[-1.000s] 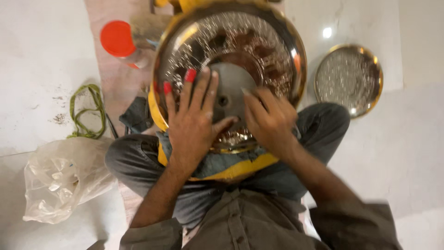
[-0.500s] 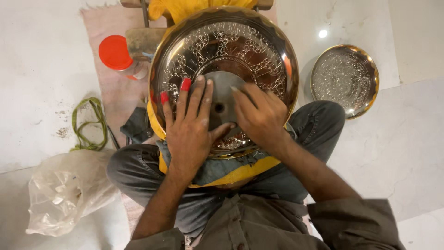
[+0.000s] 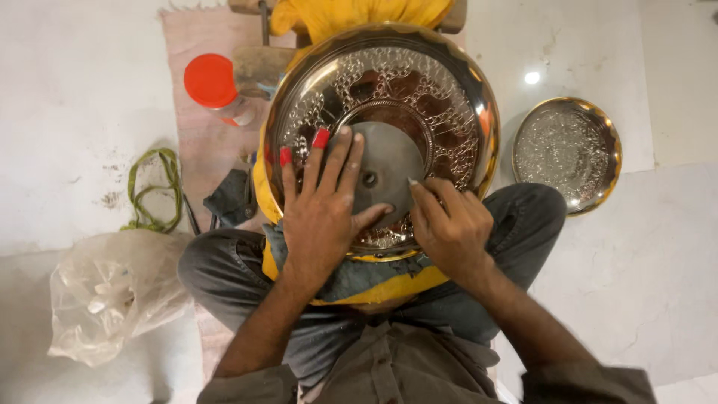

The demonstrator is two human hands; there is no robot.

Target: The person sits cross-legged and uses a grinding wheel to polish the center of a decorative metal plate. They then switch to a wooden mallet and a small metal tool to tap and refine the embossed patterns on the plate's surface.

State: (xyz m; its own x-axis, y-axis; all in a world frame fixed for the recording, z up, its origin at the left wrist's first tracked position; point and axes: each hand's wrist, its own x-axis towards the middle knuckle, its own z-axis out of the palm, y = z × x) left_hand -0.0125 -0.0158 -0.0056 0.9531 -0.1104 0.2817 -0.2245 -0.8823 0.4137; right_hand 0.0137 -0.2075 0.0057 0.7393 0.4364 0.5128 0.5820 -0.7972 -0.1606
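While the person sits cross-legged on the floor, a big shiny metal plate (image 3: 419, 90) rests tilted on the lap, likely so it stays put. The left hand (image 3: 323, 209) lies flat and spread wide on the plate, gripping nothing, and seems to press it still. The right hand (image 3: 449, 224) is curled, its fingertips (image 3: 413, 183) pinched at the edge of a plain grey disc (image 3: 385, 168) in the plate's middle; what it pinches is too small to tell. Left of the left hand lies a clear plastic bag (image 3: 112, 292) and a green cord (image 3: 153, 191). Further out stands a red-capped jar (image 3: 213, 82). Right of the right hand sits a smaller metal plate (image 3: 566, 150).
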